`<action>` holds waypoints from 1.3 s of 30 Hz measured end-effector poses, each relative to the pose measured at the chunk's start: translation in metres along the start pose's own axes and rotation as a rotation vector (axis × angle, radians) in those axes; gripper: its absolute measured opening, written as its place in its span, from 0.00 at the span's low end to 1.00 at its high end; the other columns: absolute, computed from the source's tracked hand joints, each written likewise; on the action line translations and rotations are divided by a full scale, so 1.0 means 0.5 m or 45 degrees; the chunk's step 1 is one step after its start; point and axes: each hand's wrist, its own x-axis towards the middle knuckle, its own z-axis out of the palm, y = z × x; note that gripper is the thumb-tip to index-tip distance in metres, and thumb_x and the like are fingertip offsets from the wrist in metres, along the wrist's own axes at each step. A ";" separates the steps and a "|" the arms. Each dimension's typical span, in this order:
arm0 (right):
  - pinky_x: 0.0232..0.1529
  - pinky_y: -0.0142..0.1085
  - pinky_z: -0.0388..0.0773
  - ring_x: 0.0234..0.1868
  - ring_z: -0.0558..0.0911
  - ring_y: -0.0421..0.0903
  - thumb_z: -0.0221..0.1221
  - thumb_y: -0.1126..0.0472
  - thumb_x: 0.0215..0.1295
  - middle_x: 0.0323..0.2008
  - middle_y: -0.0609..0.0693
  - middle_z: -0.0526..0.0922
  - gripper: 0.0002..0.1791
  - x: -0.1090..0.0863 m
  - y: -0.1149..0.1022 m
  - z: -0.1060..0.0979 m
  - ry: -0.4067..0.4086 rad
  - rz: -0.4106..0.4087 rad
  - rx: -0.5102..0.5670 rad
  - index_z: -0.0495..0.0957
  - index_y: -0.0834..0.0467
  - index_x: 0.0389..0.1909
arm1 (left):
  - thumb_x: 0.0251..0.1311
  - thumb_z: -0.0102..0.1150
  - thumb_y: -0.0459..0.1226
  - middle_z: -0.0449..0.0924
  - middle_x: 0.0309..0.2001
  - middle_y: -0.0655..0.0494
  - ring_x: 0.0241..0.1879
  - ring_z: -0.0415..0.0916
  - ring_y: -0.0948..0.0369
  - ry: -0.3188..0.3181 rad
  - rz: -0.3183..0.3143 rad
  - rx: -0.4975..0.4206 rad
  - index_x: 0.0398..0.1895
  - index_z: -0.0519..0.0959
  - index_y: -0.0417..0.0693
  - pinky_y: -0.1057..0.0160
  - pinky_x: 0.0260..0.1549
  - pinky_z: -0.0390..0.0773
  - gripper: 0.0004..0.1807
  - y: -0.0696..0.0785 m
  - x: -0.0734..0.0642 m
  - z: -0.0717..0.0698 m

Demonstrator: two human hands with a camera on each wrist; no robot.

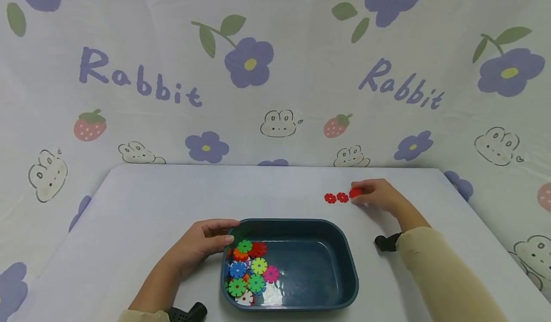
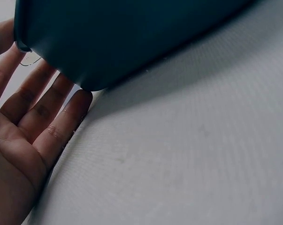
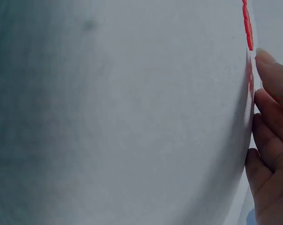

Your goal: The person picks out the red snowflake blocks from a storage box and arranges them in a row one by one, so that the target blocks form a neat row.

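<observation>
At the far right of the table in the head view, my right hand (image 1: pixel 380 195) pinches a red flower-shaped plastic disc (image 1: pixel 355 193) between thumb and fingers. Two similar red notched discs (image 1: pixel 336 197) lie side by side just left of it. The right wrist view catches this hand (image 3: pixel 275 126) at its edge, fingertips close to the table surface. My left hand (image 1: pixel 208 240) holds the upper left corner of a dark blue-green plastic basin (image 1: pixel 314 274), thumb over the rim. From the left wrist, the hand (image 2: pixel 33 112) has its fingers spread along the basin's outer wall (image 2: pixel 122 42).
Several colourful notched discs (image 1: pixel 256 282), green, blue, pink, yellow, red and white, are heaped in the basin's left end. The white table (image 1: pixel 172 193) ends at a patterned cloth backdrop (image 1: pixel 301 73). Black wrist devices (image 1: pixel 386 243) stick out at both sleeves.
</observation>
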 end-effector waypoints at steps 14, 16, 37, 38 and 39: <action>0.68 0.59 0.62 0.73 0.60 0.63 0.69 0.53 0.58 0.69 0.57 0.69 0.29 0.007 -0.005 0.001 -0.016 -0.024 -0.097 0.77 0.56 0.61 | 0.63 0.63 0.37 0.78 0.59 0.42 0.52 0.79 0.54 -0.051 0.038 -0.004 0.62 0.76 0.41 0.59 0.51 0.82 0.24 0.009 -0.007 0.001; 0.68 0.59 0.62 0.73 0.60 0.63 0.69 0.53 0.58 0.69 0.57 0.69 0.29 0.007 -0.004 0.001 -0.018 -0.026 -0.099 0.77 0.56 0.61 | 0.64 0.63 0.36 0.77 0.59 0.41 0.52 0.79 0.53 -0.056 0.045 -0.006 0.62 0.75 0.40 0.59 0.51 0.82 0.24 0.011 -0.007 0.002; 0.61 0.58 0.72 0.67 0.70 0.63 0.65 0.52 0.63 0.64 0.63 0.74 0.28 -0.001 -0.080 -0.015 -0.046 -0.126 -0.149 0.75 0.58 0.63 | 0.62 0.65 0.38 0.78 0.60 0.47 0.53 0.79 0.54 -0.035 0.013 0.007 0.61 0.78 0.45 0.59 0.51 0.82 0.23 0.002 0.000 -0.007; 0.60 0.57 0.74 0.65 0.72 0.62 0.64 0.52 0.63 0.63 0.63 0.75 0.28 -0.003 -0.100 -0.016 -0.043 -0.171 -0.140 0.75 0.58 0.62 | 0.62 0.65 0.39 0.78 0.60 0.47 0.53 0.79 0.54 -0.035 0.012 0.008 0.61 0.78 0.46 0.59 0.51 0.82 0.23 0.002 0.000 -0.007; 0.59 0.56 0.75 0.64 0.74 0.61 0.64 0.51 0.64 0.62 0.62 0.76 0.28 -0.006 -0.124 -0.017 -0.045 -0.215 -0.122 0.75 0.58 0.62 | 0.62 0.65 0.39 0.78 0.60 0.47 0.53 0.79 0.55 -0.034 0.014 0.008 0.61 0.78 0.46 0.59 0.51 0.82 0.23 0.002 0.000 -0.007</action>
